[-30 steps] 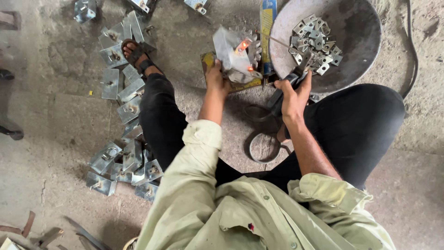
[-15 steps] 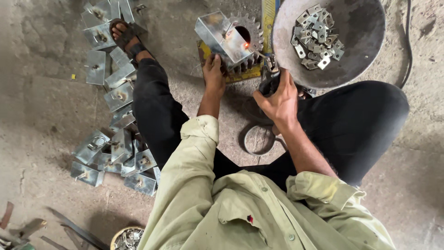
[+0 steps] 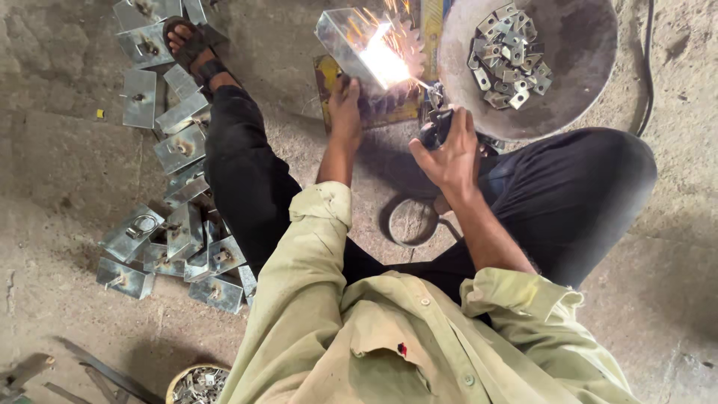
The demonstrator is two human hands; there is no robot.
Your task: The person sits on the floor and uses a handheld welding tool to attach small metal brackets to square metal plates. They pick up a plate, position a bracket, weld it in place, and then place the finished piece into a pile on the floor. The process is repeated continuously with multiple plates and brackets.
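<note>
Gripping welding holder [image 3: 436, 129], steadying metal box [image 3: 351, 45]

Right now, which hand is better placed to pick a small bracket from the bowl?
Right. The right hand holds the welding holder right beside the bowl's rim; the left hand is steadying the metal box, farther off.

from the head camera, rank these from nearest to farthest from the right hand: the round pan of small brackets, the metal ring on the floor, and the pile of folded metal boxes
Measured from the right hand:
1. Round pan, just beyond the hand, ahead and to the right.
2. Metal ring, on the floor between the legs, toward the body.
3. Pile of metal boxes, far across on the left, past the left leg.
</note>
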